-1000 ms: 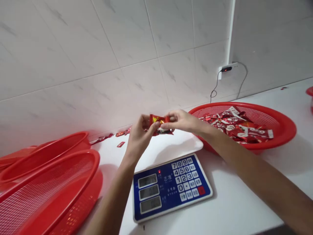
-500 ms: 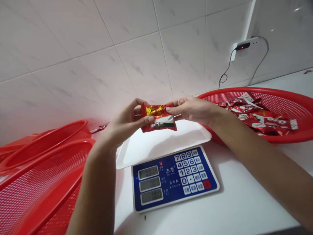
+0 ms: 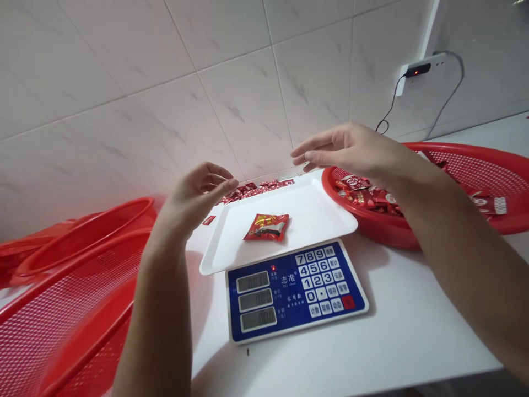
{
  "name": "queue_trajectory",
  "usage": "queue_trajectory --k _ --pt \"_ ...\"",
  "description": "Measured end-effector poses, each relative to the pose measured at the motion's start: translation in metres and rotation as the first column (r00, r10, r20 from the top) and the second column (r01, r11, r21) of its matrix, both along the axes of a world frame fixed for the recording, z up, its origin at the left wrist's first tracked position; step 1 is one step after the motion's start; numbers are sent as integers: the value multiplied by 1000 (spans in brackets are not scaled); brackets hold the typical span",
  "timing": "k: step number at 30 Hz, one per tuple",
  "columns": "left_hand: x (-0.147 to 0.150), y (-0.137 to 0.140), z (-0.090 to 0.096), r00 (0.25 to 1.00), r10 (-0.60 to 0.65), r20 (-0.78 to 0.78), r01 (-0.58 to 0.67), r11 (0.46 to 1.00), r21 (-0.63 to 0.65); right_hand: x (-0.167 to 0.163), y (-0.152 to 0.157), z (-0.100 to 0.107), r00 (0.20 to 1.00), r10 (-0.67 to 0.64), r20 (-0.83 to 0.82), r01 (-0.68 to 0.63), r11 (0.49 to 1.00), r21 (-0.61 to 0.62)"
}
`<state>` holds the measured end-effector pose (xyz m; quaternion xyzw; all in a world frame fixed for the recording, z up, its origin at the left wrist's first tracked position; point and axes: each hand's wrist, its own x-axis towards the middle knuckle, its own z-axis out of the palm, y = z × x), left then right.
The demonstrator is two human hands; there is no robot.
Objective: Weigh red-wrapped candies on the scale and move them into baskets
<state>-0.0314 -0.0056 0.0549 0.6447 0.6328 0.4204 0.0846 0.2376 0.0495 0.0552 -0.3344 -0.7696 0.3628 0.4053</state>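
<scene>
A red snack packet (image 3: pixel 268 227) with yellow lettering lies flat on the white tray (image 3: pixel 314 209) of a digital scale (image 3: pixel 297 292). The scale has a blue panel with number keys and lit displays. My left hand (image 3: pixel 198 193) hovers beyond the tray's left edge, fingers loosely curved and apart, holding nothing. Over the left rim of the right red basket (image 3: pixel 413 237), my right hand (image 3: pixel 334 148) hangs in the air with its fingers stretched out and nothing in them. That basket holds many red and white packets (image 3: pixel 367 196).
Behind the tray, more small red packets (image 3: pixel 260 189) are heaped along the tiled wall (image 3: pixel 231 105). Red mesh baskets (image 3: pixel 78 309) stand at the left. A power socket (image 3: pixel 430 67) with a plugged-in cable is on the wall at upper right.
The snack packet that both hands held above the scale now rests on its tray. Both hands have let go and drawn apart, the right one up and to the right.
</scene>
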Motion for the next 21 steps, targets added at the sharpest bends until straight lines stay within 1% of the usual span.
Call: queue_trajectory --k 3,7,11,16,18,20,21 --pt "3 -4 1 1000 11 29 -11 999 34 4 2 -1 1000 1 -9 0 1000 16" --pt "4 -5 1 999 15 32 -16 999 33 9 4 -1 1000 4 -6 -4 999 37" --pt "4 -4 1 1000 16 13 -16 1000 25 8 3 0 1000 22 -21 -22 999 36" --pt "9 -4 3 1000 -21 17 21 1000 9 8 -3 1 999 14 -46 -12 999 33" --pt "8 -6 6 1000 -18 17 18 1000 -2 16 -1 5 997 -25 -79 30 997 70" --pt "0 -6 8 1000 23 0 -23 1000 -13 29 9 11 987 -119 -110 132 983 126" --pt "-6 -4 7 998 60 -13 -60 998 -12 37 17 14 977 -188 -99 202 967 158"
